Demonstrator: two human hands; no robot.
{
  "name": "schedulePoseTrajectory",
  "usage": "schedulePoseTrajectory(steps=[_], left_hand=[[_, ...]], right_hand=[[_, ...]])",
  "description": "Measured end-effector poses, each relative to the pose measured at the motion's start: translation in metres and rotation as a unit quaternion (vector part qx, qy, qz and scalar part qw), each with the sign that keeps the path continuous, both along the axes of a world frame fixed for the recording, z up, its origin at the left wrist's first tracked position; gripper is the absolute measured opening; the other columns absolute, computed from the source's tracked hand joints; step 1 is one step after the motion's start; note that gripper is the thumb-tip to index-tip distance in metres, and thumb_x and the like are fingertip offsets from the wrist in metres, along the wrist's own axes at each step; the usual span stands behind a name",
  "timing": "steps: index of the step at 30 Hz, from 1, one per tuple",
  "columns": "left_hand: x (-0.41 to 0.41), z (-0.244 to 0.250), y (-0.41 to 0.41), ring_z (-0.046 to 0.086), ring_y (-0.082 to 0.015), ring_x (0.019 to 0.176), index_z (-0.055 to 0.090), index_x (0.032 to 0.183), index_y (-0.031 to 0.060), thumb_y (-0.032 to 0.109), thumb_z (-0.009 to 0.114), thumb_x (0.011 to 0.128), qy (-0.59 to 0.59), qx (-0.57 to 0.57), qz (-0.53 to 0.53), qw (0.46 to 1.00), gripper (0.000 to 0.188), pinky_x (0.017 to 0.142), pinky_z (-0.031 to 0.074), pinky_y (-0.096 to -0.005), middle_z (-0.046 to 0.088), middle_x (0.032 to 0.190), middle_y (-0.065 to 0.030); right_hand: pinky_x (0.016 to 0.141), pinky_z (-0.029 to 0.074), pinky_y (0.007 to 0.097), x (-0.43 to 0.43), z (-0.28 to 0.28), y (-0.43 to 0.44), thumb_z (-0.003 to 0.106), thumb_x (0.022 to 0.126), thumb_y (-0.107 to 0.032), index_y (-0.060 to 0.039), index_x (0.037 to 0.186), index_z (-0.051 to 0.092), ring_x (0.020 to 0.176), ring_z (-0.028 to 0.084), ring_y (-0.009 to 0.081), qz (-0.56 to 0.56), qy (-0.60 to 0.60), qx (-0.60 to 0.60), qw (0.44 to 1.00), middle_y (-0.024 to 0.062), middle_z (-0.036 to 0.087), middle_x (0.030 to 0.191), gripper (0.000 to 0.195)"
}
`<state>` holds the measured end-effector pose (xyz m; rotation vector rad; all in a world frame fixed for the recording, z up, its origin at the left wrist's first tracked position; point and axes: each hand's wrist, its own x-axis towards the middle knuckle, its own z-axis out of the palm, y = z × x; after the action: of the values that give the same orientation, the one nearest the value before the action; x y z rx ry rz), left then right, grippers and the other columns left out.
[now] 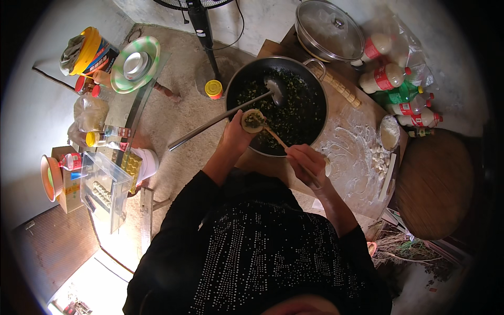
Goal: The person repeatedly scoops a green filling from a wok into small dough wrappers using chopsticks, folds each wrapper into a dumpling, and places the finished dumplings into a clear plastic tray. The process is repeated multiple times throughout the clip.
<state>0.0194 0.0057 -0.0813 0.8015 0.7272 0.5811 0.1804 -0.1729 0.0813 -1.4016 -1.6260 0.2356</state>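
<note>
My left hand (235, 134) holds a round dough wrapper (246, 125) with dark green chopped filling (255, 118) on it, above the near left side of a large black wok (237, 75). In my right hand (305, 162) is a thin wooden utensil (277, 137), perhaps chopsticks, whose tip reaches the filling. More chopped green filling (293, 88) lies in the wok. A metal ladle (277, 93) rests in it, and its long handle sticks out over the left rim.
Right of the wok, a floured board (346, 157) carries small dough pieces (380, 162), with a bowl of flour (390, 133) beside them. Behind are a lidded pan (328, 33) and several bottles (381, 78). A standing fan (202, 35) and a glass table (136, 106) with dishes stand leftward.
</note>
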Motion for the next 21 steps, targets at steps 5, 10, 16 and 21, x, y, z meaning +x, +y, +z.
schedulePoseTrajectory(steps=[5,10,16,21], left_hand=[[0.011,0.056,-0.005,0.060,-0.0357,0.124,0.048,0.138,-0.0026,0.032,0.032,0.112,-0.107,-0.248,0.083,0.959,0.046,0.106,0.051,-0.0514,0.059,0.134,-0.0193],[0.004,0.039,-0.003,0.059,-0.0329,0.125,0.050,0.136,-0.0009,0.030,0.037,0.111,-0.056,-0.109,0.029,0.992,0.042,0.107,0.050,-0.0518,0.059,0.135,-0.0169],[0.002,0.049,-0.004,0.061,-0.0250,0.121,0.044,0.140,-0.0019,0.013,0.053,0.103,-0.106,-0.202,0.045,0.973,0.040,0.103,0.053,-0.0406,0.061,0.133,-0.0136],[0.000,0.035,-0.007,0.060,-0.0331,0.124,0.050,0.137,-0.0003,0.031,0.038,0.111,-0.051,-0.100,0.040,0.993,0.042,0.106,0.050,-0.0517,0.060,0.135,-0.0160]], right_hand=[[0.061,0.055,0.0325,0.003,-0.006,0.002,0.073,0.083,0.008,0.0012,0.104,0.069,0.076,0.069,0.0266,-0.041,-0.008,0.016,0.999,0.0138,0.068,0.094,0.023],[0.063,0.055,0.0316,-0.002,-0.007,0.001,0.073,0.083,0.008,0.0009,0.104,0.069,0.077,0.070,0.0268,-0.028,0.008,-0.002,1.000,0.0135,0.068,0.094,0.022],[0.068,0.057,0.0309,0.000,-0.009,-0.002,0.072,0.087,0.004,0.0010,0.101,0.071,0.079,0.070,0.0249,-0.084,0.002,-0.004,0.996,0.0130,0.070,0.096,0.014],[0.067,0.057,0.0315,-0.004,-0.006,-0.005,0.072,0.085,0.007,0.0007,0.103,0.070,0.078,0.070,0.0264,-0.055,0.009,-0.019,0.998,0.0137,0.069,0.095,0.019]])
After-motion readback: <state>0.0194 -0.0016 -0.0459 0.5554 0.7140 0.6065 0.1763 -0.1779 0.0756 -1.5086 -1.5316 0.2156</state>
